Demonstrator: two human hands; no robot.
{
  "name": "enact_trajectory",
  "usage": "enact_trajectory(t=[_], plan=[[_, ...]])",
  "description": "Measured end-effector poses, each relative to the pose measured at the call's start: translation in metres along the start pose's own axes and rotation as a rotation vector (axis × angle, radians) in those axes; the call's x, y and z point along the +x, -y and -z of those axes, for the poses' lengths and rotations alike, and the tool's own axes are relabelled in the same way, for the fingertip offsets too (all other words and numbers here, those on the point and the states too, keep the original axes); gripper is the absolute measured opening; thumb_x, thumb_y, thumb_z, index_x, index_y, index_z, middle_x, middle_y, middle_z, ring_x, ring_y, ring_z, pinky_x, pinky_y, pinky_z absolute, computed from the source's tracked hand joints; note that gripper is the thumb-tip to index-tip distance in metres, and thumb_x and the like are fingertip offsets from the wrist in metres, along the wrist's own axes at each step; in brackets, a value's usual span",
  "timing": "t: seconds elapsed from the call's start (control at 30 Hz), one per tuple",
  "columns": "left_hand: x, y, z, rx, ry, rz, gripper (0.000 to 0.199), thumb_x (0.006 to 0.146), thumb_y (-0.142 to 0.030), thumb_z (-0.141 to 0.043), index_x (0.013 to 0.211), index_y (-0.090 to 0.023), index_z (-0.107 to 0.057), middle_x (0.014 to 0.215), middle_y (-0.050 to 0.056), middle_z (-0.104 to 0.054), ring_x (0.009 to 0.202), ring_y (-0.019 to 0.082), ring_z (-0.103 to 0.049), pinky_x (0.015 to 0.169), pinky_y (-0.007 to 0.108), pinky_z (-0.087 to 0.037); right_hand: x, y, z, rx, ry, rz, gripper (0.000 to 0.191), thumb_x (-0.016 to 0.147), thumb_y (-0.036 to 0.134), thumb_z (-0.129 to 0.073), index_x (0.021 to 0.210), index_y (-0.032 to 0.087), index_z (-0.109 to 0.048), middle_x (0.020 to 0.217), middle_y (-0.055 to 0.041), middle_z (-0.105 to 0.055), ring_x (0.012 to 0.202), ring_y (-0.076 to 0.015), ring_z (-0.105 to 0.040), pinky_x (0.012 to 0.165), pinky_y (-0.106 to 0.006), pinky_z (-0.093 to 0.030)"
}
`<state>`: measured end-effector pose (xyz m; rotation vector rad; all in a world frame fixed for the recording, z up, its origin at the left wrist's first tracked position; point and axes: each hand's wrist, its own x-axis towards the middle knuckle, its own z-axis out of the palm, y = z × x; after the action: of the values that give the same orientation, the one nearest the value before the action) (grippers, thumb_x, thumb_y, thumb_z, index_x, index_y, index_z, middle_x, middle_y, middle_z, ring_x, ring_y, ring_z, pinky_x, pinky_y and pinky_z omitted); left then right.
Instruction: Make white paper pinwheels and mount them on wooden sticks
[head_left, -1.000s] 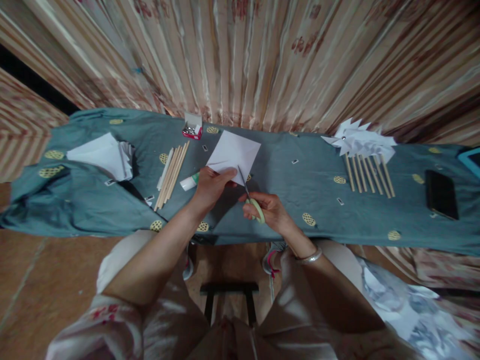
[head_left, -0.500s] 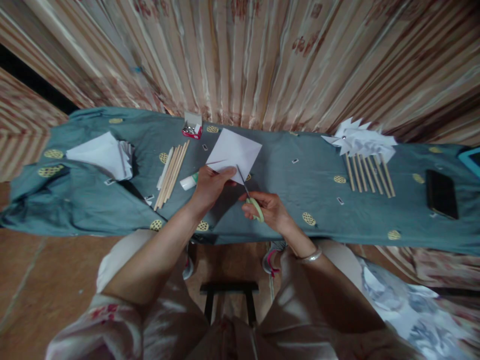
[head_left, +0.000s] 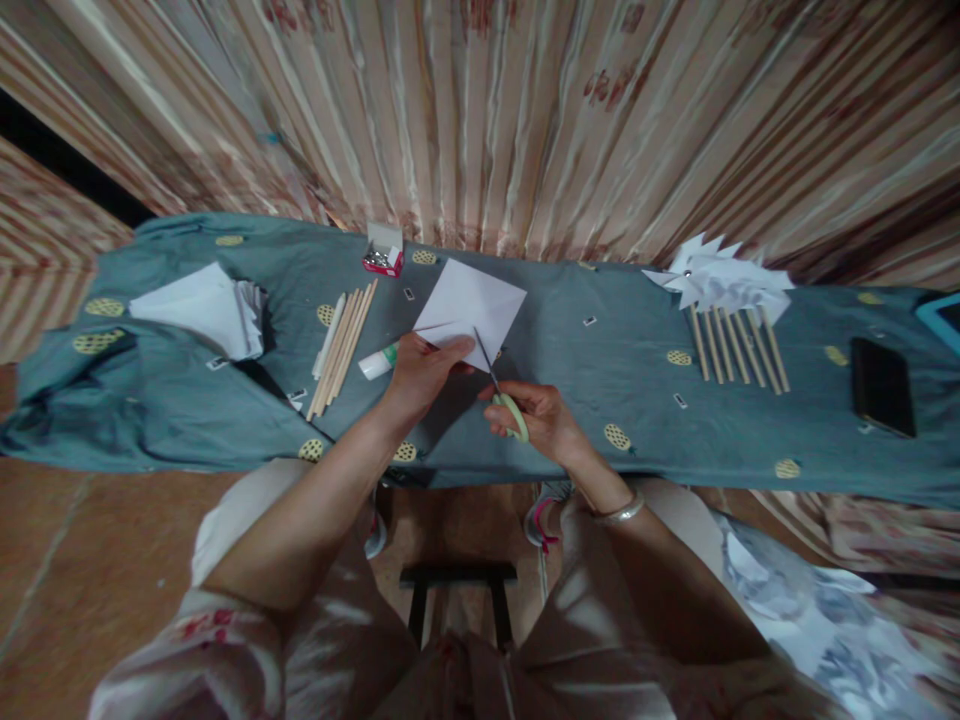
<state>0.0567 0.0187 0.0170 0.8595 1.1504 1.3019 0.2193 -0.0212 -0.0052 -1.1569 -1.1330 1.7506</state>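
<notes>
My left hand [head_left: 429,368] pinches a square sheet of white paper [head_left: 480,295] near its lower left edge, thumb on top. A slit shows at the paper's left corner. In my right hand [head_left: 531,415] is a pair of scissors [head_left: 511,414] with pale green handles, the fingers wrapped round the loops. The blades lie over the paper's lower corner and point toward its middle, close to my left thumb. Beside my left hand lies a white and green glue tube [head_left: 376,363], partly hidden by that hand.
On the green tablecloth [head_left: 577,370] lie wooden sticks [head_left: 345,350], a red box of pins [head_left: 384,256] and a stack of white paper [head_left: 191,310] at left. To the right are paper pinwheels [head_left: 731,282] on sticks and a dark phone [head_left: 883,387]. A curtain [head_left: 480,120] hangs behind.
Both hands, the paper and the scissors keep nearly the same places. The scissor blades reach very slightly farther up the paper.
</notes>
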Motion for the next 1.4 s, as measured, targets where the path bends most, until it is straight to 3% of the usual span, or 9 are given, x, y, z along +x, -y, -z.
enact_trajectory(t=[1.4], plan=[[-0.0029, -0.0022, -0.0011, 0.000, 0.015, 0.017, 0.026, 0.057, -0.032, -0.083, 0.074, -0.015, -0.071, 0.072, 0.002, -0.071, 0.063, 0.015, -0.063, 0.053, 0.024, -0.052, -0.0003, 0.0005, -0.0026, -0.012, -0.009, 0.001, 0.045, 0.052, 0.049, -0.090, 0.080, 0.017, -0.074, 0.050, 0.0045, -0.060, 0.045, -0.0081, -0.051, 0.046, -0.022, -0.042]])
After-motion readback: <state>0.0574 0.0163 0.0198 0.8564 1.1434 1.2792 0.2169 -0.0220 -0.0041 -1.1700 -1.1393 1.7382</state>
